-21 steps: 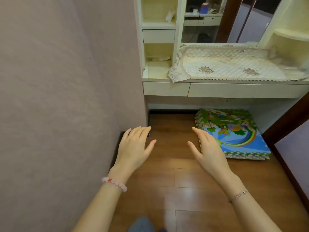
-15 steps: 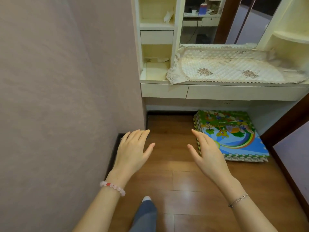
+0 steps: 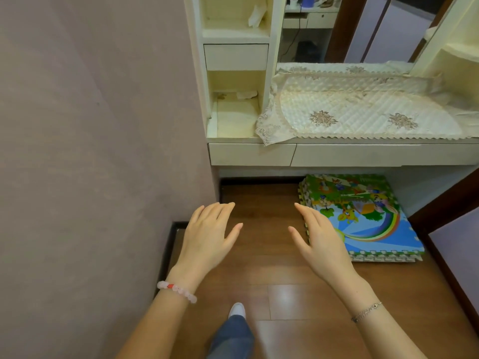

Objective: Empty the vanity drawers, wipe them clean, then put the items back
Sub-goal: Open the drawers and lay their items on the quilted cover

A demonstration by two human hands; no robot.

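- A matte mauve wall [image 3: 90,151] with a fine grain fills the left side.
- The floor [image 3: 272,268] is glossy brown wood planks.
- The vanity [image 3: 273,35], smooth and painted cream, stands straight ahead against the wall, its front facing the person.
- A quilted, lace-edged cream cloth [image 3: 363,112] covers its top, with one corner hanging over the front edge.
- The wide drawer [image 3: 383,155] sits closed just under the top, a flat panel with its long axis running left to right.
- A stack of foam mats [image 3: 363,218] with a bright cartoon print and notched edges lies on the floor beneath.
- The short drawer [image 3: 252,154] to its left and the small drawer [image 3: 236,57] in the shelf tower are closed, their long axes also sideways.
- The left hand [image 3: 207,239] and right hand [image 3: 321,242] hover above the floor, well short of the vanity, with fingers straight, thumbs spread, holding nothing.
- A pink bead bracelet [image 3: 177,291] circles the left wrist and a thin chain [image 3: 366,312] the right.
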